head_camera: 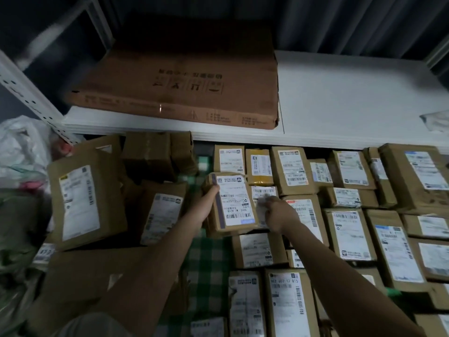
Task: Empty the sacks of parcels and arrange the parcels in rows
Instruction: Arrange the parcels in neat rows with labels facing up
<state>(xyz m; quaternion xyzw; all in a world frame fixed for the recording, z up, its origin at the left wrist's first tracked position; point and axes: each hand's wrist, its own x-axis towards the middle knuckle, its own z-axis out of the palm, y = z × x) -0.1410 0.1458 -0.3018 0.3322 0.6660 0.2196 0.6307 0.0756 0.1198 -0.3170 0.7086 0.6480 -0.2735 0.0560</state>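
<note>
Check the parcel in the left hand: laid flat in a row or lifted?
Lifted. The left hand grips the parcel at its left edge, tilted above the rowed parcels; the right hand touches its right side.

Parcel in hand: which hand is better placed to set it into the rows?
Left. The left hand already grips the parcel beside the rows; the right hand only touches its edge.

Brown labelled parcels (347, 229) in rows on checked cloth

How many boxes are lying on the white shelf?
1. A big flat box lies on the left part of the white shelf. At the shelf's far right edge something pale shows, too cut off to identify.
</note>
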